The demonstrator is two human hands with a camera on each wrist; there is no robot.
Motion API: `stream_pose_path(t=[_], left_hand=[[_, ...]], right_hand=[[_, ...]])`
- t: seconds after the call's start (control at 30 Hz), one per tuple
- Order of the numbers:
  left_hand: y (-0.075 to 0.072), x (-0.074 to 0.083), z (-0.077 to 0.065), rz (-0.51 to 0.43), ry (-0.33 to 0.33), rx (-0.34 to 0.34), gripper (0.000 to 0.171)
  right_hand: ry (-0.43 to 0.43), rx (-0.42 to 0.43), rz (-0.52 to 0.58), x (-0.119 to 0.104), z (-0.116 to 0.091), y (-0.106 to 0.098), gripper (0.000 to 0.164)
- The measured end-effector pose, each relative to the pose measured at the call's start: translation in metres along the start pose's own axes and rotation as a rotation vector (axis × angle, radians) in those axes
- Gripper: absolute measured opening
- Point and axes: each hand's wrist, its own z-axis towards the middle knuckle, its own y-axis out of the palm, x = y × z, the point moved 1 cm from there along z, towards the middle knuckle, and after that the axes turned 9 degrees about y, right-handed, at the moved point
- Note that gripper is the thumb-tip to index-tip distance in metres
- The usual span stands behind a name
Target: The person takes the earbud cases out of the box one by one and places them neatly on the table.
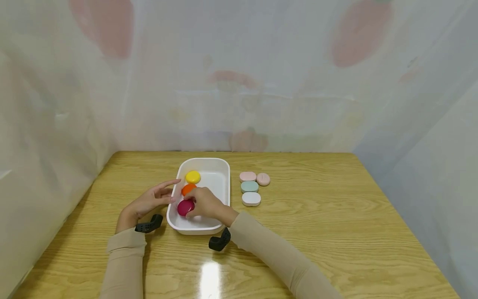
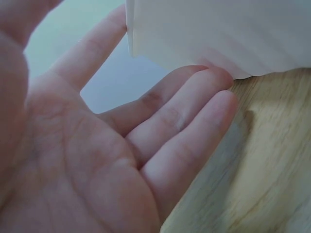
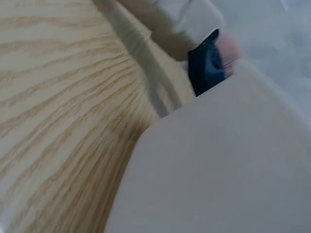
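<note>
A white rectangular tray (image 1: 218, 228) stands on the table. Inside, along its left side, lie a glossy yellow disc (image 1: 193, 177), an orange disc (image 1: 189, 189) and a magenta disc (image 1: 185, 208). My right hand (image 1: 205, 203) reaches in over the near right side and pinches the magenta disc between thumb and fingers. At the tray's left wall my left hand (image 1: 149, 201) rests with loosely bent fingers. In the left wrist view its fingertips touch the white tray wall (image 2: 218, 34) and no object lies in the palm. The right wrist view shows mostly the tray's outside (image 3: 218, 170); the discs are hidden there.
Right of the tray lie a pale pink oval piece (image 1: 248, 177), a pink round piece (image 1: 263, 179), a green oval piece (image 1: 249, 187) and a white oval piece (image 1: 251, 199). A hanging sheet (image 1: 298, 116) stands behind the wooden table (image 1: 317, 228).
</note>
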Motion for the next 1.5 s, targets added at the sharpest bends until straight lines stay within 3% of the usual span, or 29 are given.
stream_pose_path(t=[0.43,0.6,0.83,1.1,1.5], left_hand=[[-0.001,0.001,-0.001,-0.008,-0.02,-0.006,0.065],[-0.003,0.003,-0.002,-0.016,-0.052,0.003,0.065],[-0.003,0.002,-0.003,0.007,-0.047,0.011,0.066],[-0.005,-0.002,-0.002,0.009,-0.03,0.004,0.067],[-0.006,-0.003,0.0,0.013,-0.016,-0.004,0.067]], right_hand=[[-0.042,0.066,0.333,0.003,-0.029,-0.023,0.042],[-0.025,0.074,0.366,0.007,-0.038,-0.028,0.044],[0.02,0.089,0.447,0.023,-0.046,-0.035,0.045],[0.043,0.184,0.551,0.042,-0.061,-0.048,0.046],[0.092,0.314,0.586,0.087,-0.074,-0.067,0.049]])
